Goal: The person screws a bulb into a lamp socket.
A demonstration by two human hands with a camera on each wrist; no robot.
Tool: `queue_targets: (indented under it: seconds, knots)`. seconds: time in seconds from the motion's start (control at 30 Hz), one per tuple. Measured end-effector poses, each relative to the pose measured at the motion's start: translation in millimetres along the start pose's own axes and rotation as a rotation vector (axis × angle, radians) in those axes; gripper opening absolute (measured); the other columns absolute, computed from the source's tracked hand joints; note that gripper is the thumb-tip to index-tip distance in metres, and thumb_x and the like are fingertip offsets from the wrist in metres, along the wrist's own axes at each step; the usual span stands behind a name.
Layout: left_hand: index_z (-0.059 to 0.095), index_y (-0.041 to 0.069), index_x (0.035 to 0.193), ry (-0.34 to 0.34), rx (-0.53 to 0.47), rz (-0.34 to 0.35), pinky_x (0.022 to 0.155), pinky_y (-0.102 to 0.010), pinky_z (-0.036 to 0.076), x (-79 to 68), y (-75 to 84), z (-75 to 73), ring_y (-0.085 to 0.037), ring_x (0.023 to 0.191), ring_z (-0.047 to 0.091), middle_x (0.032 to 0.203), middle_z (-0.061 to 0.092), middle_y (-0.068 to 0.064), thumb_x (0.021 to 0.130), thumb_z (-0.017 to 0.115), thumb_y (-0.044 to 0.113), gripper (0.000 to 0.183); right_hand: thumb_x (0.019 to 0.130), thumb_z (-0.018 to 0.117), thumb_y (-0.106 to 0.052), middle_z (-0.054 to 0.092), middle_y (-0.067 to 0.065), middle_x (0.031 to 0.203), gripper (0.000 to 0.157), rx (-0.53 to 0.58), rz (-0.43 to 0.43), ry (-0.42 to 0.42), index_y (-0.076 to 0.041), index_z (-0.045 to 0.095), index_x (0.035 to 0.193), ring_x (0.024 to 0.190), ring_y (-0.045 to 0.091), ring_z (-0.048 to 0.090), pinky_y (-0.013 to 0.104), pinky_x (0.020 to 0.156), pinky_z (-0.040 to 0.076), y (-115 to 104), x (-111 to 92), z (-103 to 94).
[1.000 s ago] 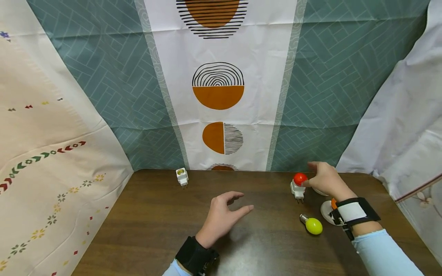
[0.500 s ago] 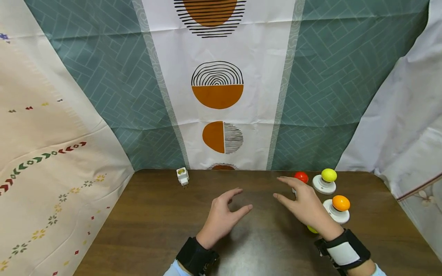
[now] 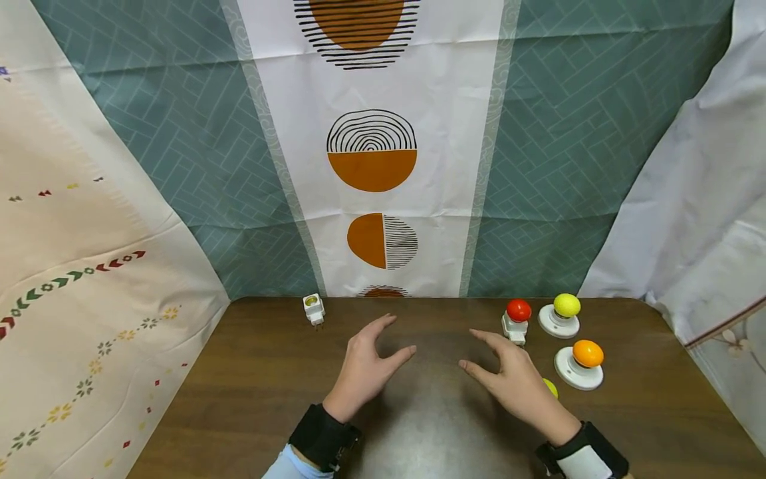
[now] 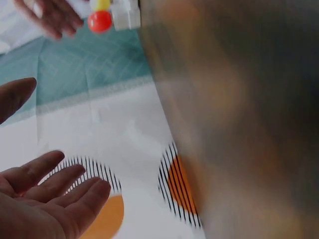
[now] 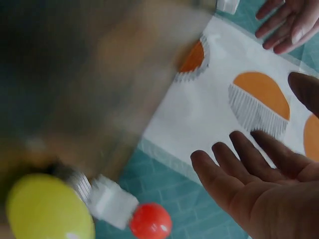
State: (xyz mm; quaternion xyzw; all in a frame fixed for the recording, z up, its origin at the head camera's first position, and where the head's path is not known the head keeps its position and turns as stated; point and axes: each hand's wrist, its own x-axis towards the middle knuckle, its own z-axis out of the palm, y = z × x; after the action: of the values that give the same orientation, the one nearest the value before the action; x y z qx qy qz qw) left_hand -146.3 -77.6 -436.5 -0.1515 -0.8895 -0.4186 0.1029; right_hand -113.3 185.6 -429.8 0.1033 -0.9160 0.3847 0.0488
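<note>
My left hand [image 3: 366,362] hovers over the middle of the table, fingers spread and holding nothing. Facing it, my right hand [image 3: 509,372] is also empty, thumb and fingers apart. Nearest the right hand is a loose yellow bulb [image 5: 50,209], mostly hidden behind it in the head view. Just beyond stands a red bulb [image 3: 518,310] in a white plug-in socket [image 3: 514,329]. To the right, a yellow-green bulb [image 3: 566,305] sits in a round white lamp holder [image 3: 559,326], and an orange bulb [image 3: 588,353] in another round lamp holder [image 3: 577,378].
A white plug-in socket [image 3: 314,309] with no bulb stands at the back left of the brown wooden table [image 3: 239,399]. A patterned curtain [image 3: 371,253] hangs along the back edge. Pale cloths drape on the left and right sides.
My right hand has moved left and toward me, away from the red bulb, uncovering the lamp holders. The left hand has shifted slightly left in the head view.
</note>
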Motion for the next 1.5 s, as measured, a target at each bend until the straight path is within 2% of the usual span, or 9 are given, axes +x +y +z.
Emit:
queue_targets:
  seconds: [0.13, 0.3, 0.4, 0.53, 0.67, 0.8, 1.03, 1.27, 1.5]
  knots:
    - [0.046, 0.017, 0.135, 0.077, 0.052, -0.038, 0.097, -0.036, 0.035, 12.1, -14.6, -17.3, -0.012, 0.122, 0.04, 0.136, 0.045, 0.002, 0.077, 0.07, 0.05, 0.072, 0.079, 0.062, -0.06, 0.049, 0.008, 0.131, 0.074, 0.024, 0.081, -0.039, -0.012, 0.048, 0.134, 0.115, 0.028, 0.049, 0.044, 0.087, 0.043, 1.5, -5.1, 8.6]
    - [0.038, 0.01, 0.14, 0.149, 0.095, -0.109, 0.1, -0.041, 0.031, 31.0, -38.8, -38.0, -0.021, 0.127, 0.035, 0.14, 0.04, -0.006, 0.076, 0.071, 0.051, 0.084, 0.078, 0.061, -0.062, 0.049, 0.009, 0.132, 0.076, 0.073, 0.119, -0.034, -0.013, 0.046, 0.135, 0.112, 0.03, 0.051, 0.045, 0.087, 0.044, 2.6, -5.9, 13.0]
    - [0.032, 0.004, 0.142, 0.174, 0.104, -0.207, 0.101, -0.044, 0.029, 36.9, -54.5, -47.2, -0.028, 0.13, 0.03, 0.143, 0.033, -0.013, 0.077, 0.07, 0.05, 0.088, 0.077, 0.062, -0.063, 0.049, 0.009, 0.132, 0.077, 0.101, 0.14, -0.013, -0.014, 0.046, 0.135, 0.114, 0.031, 0.05, 0.045, 0.088, 0.043, 3.3, -6.0, 15.0]
    - [0.022, -0.004, 0.143, 0.216, 0.157, -0.363, 0.101, -0.047, 0.028, 40.5, -74.5, -52.4, -0.038, 0.13, 0.023, 0.143, 0.024, -0.024, 0.078, 0.068, 0.052, 0.098, 0.079, 0.066, -0.055, 0.049, 0.01, 0.132, 0.073, 0.134, 0.165, 0.013, -0.012, 0.046, 0.135, 0.116, 0.032, 0.048, 0.045, 0.09, 0.041, 5.2, -6.5, 17.7]
    - [0.021, -0.011, 0.137, 0.273, 0.238, -0.451, 0.096, -0.049, 0.032, 47.2, -89.4, -54.0, -0.045, 0.119, 0.029, 0.13, 0.029, -0.032, 0.073, 0.069, 0.056, 0.105, 0.079, 0.066, -0.054, 0.048, 0.01, 0.133, 0.073, 0.162, 0.17, 0.012, -0.01, 0.046, 0.134, 0.116, 0.032, 0.048, 0.044, 0.091, 0.041, 6.6, -5.2, 18.7]
    - [0.028, -0.013, 0.126, 0.303, 0.248, -0.495, 0.088, -0.05, 0.036, 55.6, -97.6, -56.5, -0.043, 0.104, 0.036, 0.113, 0.036, -0.031, 0.072, 0.071, 0.056, 0.097, 0.078, 0.064, -0.058, 0.048, 0.009, 0.133, 0.076, 0.201, 0.164, -0.001, -0.009, 0.046, 0.134, 0.117, 0.029, 0.047, 0.042, 0.091, 0.04, 6.7, -2.7, 18.0]
    - [0.036, -0.011, 0.114, 0.244, 0.234, -0.575, 0.086, -0.049, 0.038, 65.4, -109.6, -56.7, -0.044, 0.1, 0.041, 0.108, 0.039, -0.029, 0.074, 0.07, 0.052, 0.082, 0.079, 0.065, -0.055, 0.049, 0.007, 0.131, 0.073, 0.26, 0.173, -0.008, -0.008, 0.047, 0.132, 0.119, 0.023, 0.046, 0.039, 0.09, 0.042, 7.5, -1.6, 15.7]
    - [0.037, -0.013, 0.122, 0.16, 0.253, -0.648, 0.083, -0.048, 0.041, 70.6, -114.0, -54.4, -0.043, 0.099, 0.045, 0.108, 0.043, -0.028, 0.073, 0.068, 0.057, 0.091, 0.08, 0.067, -0.051, 0.05, 0.006, 0.131, 0.069, 0.274, 0.18, -0.014, -0.01, 0.048, 0.132, 0.118, 0.023, 0.047, 0.039, 0.09, 0.042, 7.6, -3.0, 15.4]
    - [0.029, -0.012, 0.126, 0.121, 0.234, -0.711, 0.083, -0.049, 0.041, 72.0, -118.5, -52.9, -0.044, 0.102, 0.044, 0.111, 0.039, -0.03, 0.075, 0.066, 0.055, 0.092, 0.079, 0.066, -0.054, 0.05, 0.006, 0.131, 0.071, 0.277, 0.192, -0.034, -0.01, 0.048, 0.132, 0.117, 0.025, 0.048, 0.04, 0.089, 0.042, 8.3, -3.9, 15.7]
